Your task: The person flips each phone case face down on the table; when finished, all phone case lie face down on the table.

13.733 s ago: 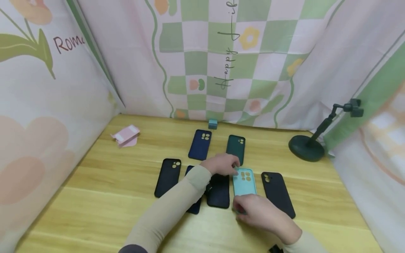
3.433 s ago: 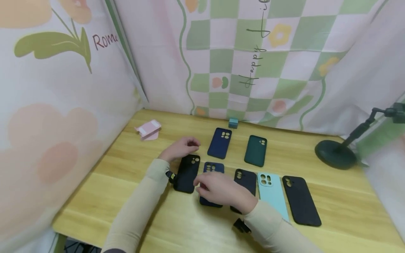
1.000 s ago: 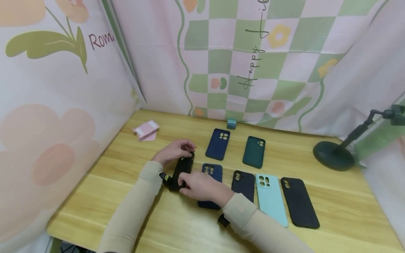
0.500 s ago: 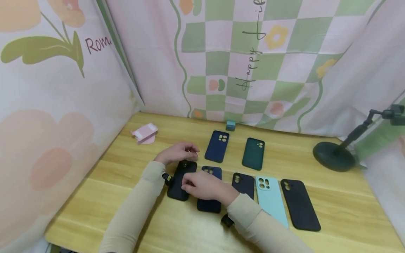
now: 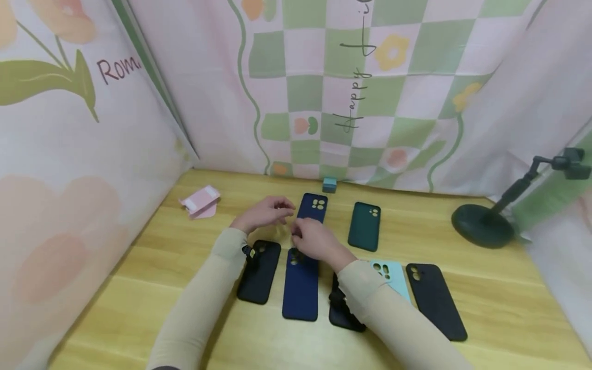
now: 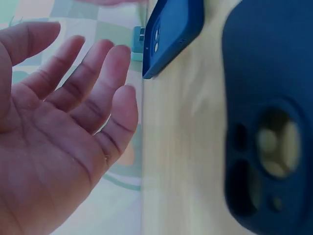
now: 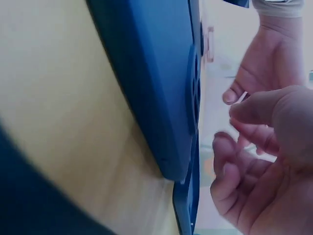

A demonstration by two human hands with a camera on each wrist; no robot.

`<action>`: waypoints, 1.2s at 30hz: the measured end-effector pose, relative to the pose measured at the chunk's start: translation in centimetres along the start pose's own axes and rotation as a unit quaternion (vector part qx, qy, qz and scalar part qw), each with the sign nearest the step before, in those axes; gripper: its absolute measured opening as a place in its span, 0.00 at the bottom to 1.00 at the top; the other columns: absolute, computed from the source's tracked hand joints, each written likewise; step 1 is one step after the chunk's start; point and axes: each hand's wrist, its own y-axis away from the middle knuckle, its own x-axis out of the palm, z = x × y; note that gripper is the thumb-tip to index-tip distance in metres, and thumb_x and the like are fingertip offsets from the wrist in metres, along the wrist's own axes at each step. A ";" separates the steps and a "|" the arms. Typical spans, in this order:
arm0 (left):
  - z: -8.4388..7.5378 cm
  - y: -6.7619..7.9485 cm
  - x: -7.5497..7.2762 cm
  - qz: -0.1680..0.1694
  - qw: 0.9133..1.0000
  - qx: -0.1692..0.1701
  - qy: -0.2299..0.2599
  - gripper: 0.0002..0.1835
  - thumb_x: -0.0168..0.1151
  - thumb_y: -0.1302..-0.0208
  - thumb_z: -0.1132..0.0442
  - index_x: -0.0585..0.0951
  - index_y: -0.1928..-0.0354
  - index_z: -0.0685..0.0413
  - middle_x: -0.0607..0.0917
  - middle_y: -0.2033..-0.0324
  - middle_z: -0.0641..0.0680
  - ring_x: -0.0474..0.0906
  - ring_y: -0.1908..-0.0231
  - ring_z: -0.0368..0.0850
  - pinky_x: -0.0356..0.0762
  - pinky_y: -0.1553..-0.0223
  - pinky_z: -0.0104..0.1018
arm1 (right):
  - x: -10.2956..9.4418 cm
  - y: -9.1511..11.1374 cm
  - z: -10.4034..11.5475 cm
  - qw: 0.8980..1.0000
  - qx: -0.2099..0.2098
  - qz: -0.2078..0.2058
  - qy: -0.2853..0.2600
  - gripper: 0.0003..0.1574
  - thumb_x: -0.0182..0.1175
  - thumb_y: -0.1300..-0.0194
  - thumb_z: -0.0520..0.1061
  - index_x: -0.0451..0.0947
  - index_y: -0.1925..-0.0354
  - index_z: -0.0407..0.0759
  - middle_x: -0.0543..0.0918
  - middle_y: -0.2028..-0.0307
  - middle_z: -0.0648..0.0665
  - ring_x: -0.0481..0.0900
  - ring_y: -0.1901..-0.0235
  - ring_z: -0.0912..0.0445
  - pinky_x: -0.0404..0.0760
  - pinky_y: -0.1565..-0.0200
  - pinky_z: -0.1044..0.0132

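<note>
My left hand (image 5: 265, 213) hovers beyond the left black phone case (image 5: 259, 275), holding nothing. Its fingers spread loosely, palm in plain sight in the left wrist view. My right hand (image 5: 319, 239), fingers loosely bent and without anything between them in the right wrist view, is over the far end of a blue phone case (image 5: 300, 293). That case lies flat, back up; the hand covers part of its camera end. Behind it another blue phone case (image 5: 318, 201) is partly covered by the same hand. The fingertips of both hands come near each other.
A second black phone case (image 5: 344, 313) and a light blue phone case (image 5: 393, 275) are partly under my right forearm. Another black case (image 5: 437, 300) lies at the right, a dark green case (image 5: 364, 226) behind. A black stand (image 5: 483, 226), pink paper piece (image 5: 201, 201) and small teal block (image 5: 329, 185) stand further back.
The left black case, tilted up between both hands a second ago, now lies flat, released. Both hands have lifted away; the right one moved right and back, over the blue case. The head view shifted slightly.
</note>
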 end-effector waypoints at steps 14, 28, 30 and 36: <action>0.6 -2.4 -0.7 -0.040 0.999 0.022 0.011 0.20 0.55 0.26 0.54 0.78 0.43 0.62 0.79 0.47 0.58 0.81 0.55 0.58 0.77 0.52 0.52 | 0.2 -3.3 -0.7 0.993 0.029 0.090 0.065 0.06 0.59 0.36 0.39 0.78 0.62 0.49 0.80 0.67 0.51 0.77 0.69 0.57 0.77 0.64 0.60; 1.2 -4.8 0.2 -0.074 0.997 -0.014 0.021 0.18 0.50 0.28 0.63 0.77 0.40 0.54 0.81 0.60 0.65 0.73 0.74 0.50 0.72 0.72 0.39 | -2.6 1.5 -0.6 0.997 -0.062 0.041 -0.026 0.13 0.53 0.30 0.41 0.79 0.50 0.43 0.77 0.63 0.51 0.73 0.66 0.58 0.75 0.60 0.61; 1.1 -5.3 0.5 -0.072 0.997 -0.007 0.026 0.18 0.50 0.27 0.62 0.77 0.39 0.53 0.82 0.58 0.63 0.77 0.70 0.50 0.74 0.68 0.40 | -3.0 2.3 -0.6 0.997 -0.057 0.035 -0.038 0.12 0.53 0.30 0.42 0.80 0.52 0.44 0.76 0.64 0.52 0.72 0.67 0.58 0.74 0.61 0.61; 0.9 -6.9 1.7 -0.039 0.997 0.019 0.071 0.21 0.49 0.24 0.55 0.74 0.36 0.55 0.82 0.49 0.54 0.79 0.51 0.52 0.77 0.57 0.44 | -3.6 3.9 -1.1 0.997 -0.053 0.009 -0.063 0.05 0.56 0.29 0.47 0.78 0.57 0.51 0.76 0.67 0.57 0.73 0.68 0.60 0.75 0.64 0.65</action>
